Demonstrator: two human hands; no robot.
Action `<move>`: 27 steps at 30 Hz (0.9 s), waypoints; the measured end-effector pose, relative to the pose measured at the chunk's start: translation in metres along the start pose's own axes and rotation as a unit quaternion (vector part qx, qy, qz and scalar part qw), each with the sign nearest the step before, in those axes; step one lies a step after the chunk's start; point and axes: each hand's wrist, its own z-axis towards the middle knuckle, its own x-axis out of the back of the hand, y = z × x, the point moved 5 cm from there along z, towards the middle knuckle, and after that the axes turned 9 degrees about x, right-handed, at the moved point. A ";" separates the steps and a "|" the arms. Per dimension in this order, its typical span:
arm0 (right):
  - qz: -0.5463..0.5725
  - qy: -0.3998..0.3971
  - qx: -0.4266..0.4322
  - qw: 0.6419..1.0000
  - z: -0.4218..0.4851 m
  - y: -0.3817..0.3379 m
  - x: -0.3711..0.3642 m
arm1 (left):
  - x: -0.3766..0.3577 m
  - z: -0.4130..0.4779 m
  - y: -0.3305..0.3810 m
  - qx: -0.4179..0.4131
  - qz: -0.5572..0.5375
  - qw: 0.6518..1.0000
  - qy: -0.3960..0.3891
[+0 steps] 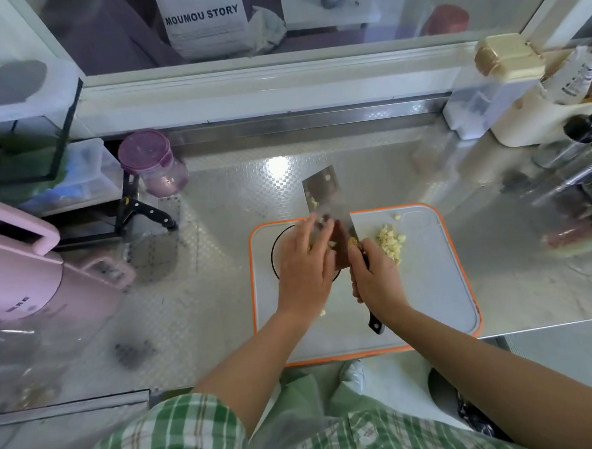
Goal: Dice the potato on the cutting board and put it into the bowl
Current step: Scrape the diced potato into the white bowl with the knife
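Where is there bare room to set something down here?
Free: near-right corner of the cutting board; counter between its far edge and the purple jar. Crowded: bowl, cleaver, left hand, right hand at board's left; bottles at right.

You wear a short-sleeved plaid shirt (182, 433), green and white with thin tan lines; pale green trousers (297, 402); one white shoe (353, 374) in view; left hand (305, 268), right hand (376, 282) bare.

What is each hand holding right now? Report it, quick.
Left hand: open, flat against the cleaver blade, over the bowl.
Right hand: closed round the cleaver's handle.
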 end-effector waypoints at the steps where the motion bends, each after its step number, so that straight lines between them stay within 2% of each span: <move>1: 0.012 0.001 -0.008 1.000 0.000 0.000 0.000 | -0.006 -0.005 0.002 -0.019 0.014 0.999 -0.027; 3: 0.024 0.004 -0.018 1.000 -0.001 -0.001 0.000 | -0.017 -0.016 0.001 -0.020 0.055 0.995 -0.078; 6: 0.036 0.013 -0.027 0.999 -0.002 0.001 0.003 | -0.031 -0.024 -0.014 0.032 0.130 0.982 -0.134; 9: 0.036 0.015 -0.027 0.999 -0.003 0.001 0.007 | -0.027 -0.025 -0.019 0.058 0.132 0.981 -0.133; 14: 0.046 0.013 -0.041 0.998 -0.005 0.001 0.007 | -0.027 -0.029 -0.004 0.013 0.130 0.983 -0.129; 18: 0.059 0.017 -0.051 0.997 -0.005 0.003 0.008 | -0.027 -0.031 -0.009 0.048 0.122 0.984 -0.125; 21: 0.070 0.014 -0.058 0.996 -0.004 0.002 0.008 | -0.024 -0.033 0.000 0.003 0.115 0.985 -0.127; 25: 0.079 0.019 -0.072 0.994 -0.004 0.002 0.009 | -0.021 -0.028 -0.013 0.056 0.153 0.976 -0.145; 27: 0.081 0.017 -0.073 0.994 -0.004 0.002 0.010 | -0.019 -0.027 -0.012 0.054 0.154 0.973 -0.166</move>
